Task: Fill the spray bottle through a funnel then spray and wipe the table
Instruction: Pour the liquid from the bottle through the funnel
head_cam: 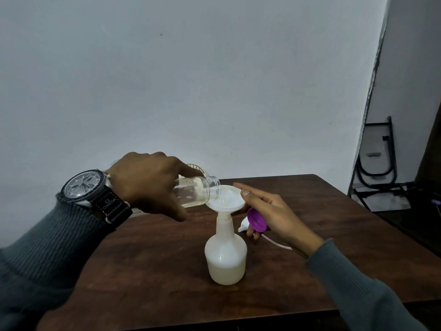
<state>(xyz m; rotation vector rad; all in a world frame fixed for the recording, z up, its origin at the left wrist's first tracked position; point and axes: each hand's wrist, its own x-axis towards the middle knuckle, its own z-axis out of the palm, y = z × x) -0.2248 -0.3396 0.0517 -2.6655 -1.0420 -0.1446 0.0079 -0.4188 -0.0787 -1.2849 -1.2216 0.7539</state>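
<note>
A white translucent spray bottle (225,256) stands upright on the brown wooden table (155,271), partly filled with pale liquid. A white funnel (225,200) sits in its neck. My left hand (148,185) grips a clear plastic bottle (198,191), tipped on its side with its open mouth over the funnel bowl. My right hand (269,211) touches the funnel's right rim with thumb and forefinger, while its lower fingers hold the purple and white spray head (256,220), whose white dip tube (278,243) trails toward my wrist.
A pale round object (195,169) shows behind my left hand at the table's back edge. The table stands against a plain wall. To the right, beyond the table, a black metal frame (379,158) leans on the floor.
</note>
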